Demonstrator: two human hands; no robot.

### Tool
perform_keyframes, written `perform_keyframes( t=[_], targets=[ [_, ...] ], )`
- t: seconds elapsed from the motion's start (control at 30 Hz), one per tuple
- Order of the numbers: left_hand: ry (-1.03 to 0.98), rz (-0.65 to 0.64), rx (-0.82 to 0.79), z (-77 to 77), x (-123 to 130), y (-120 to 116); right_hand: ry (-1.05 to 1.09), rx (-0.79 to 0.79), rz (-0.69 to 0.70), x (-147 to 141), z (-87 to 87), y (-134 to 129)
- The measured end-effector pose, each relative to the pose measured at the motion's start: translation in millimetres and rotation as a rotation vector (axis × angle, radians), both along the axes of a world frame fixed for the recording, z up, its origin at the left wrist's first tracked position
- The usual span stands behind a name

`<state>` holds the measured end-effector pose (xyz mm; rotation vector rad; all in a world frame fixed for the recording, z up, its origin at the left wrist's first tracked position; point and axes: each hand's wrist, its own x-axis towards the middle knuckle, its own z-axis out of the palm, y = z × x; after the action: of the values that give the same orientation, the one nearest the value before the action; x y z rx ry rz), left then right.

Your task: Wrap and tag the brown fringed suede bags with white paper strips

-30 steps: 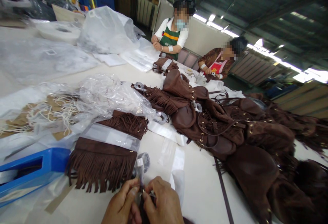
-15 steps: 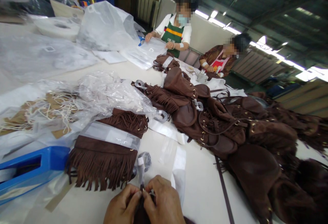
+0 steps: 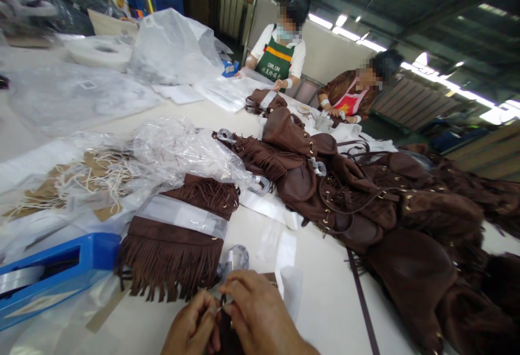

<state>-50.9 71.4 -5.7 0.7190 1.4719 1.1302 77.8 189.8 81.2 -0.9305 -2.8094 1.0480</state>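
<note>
Across from me, a green apron (image 3: 277,57) is bearing the word "OMLUN" in pale capitals, above smaller characters (image 3: 271,72) that are appearing too blurred to read; a yellow mark (image 3: 345,108) on the neighbouring red apron (image 3: 354,101) is likewise appearing illegible.

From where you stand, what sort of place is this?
Probably a bag factory or workshop floor: a pile of matching brown bags, a blue tape dispenser, and two co-workers in aprons across the table.
</note>
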Motion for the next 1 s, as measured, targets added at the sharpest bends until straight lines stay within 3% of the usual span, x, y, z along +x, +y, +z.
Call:
perform_keyframes(
  t=[0.1, 0.2, 0.33, 0.43, 0.5, 0.63, 0.7, 1.0],
  targets=[
    [0.118, -0.016, 0.011, -1.1, -0.8, 1.3, -0.046, 0.002, 0.06, -5.1, -2.7, -1.9],
    [0.416, -0.071, 0.092, -9.1, -5.0, 0.6, -0.111, 0.048, 0.047, -7.9, -7.8, -3.8],
    [0.852, -0.242, 0.21, -26.7, -7.9, -1.9, -0.189, 0.135, 0.04, -11.2, -14.6, -6.2],
    [0.947, -0.344, 0.163, -29.2, -5.8, -0.4, -0.224, 0.157, 0.027, -12.8, -15.4, -7.4],
    [0.82, -0.317, 0.119, -25.1, -5.1, 2.6, -0.226, 0.153, 0.027, -12.4, -14.4, -8.1],
    [0.169, -0.169, -0.022, -15.9, -7.9, 5.6, -0.192, 0.13, 0.008, -6.8, -14.4, -10.0],
    [-0.024, -0.12, -0.066, -12.8, -9.4, 3.2, -0.154, 0.116, -0.014, -3.0, -16.1, -11.0],
    [-0.122, -0.005, -0.071, -6.0, -15.6, -6.6, -0.047, 0.157, 0.015, -3.5, -15.3, -11.0]
  ],
)
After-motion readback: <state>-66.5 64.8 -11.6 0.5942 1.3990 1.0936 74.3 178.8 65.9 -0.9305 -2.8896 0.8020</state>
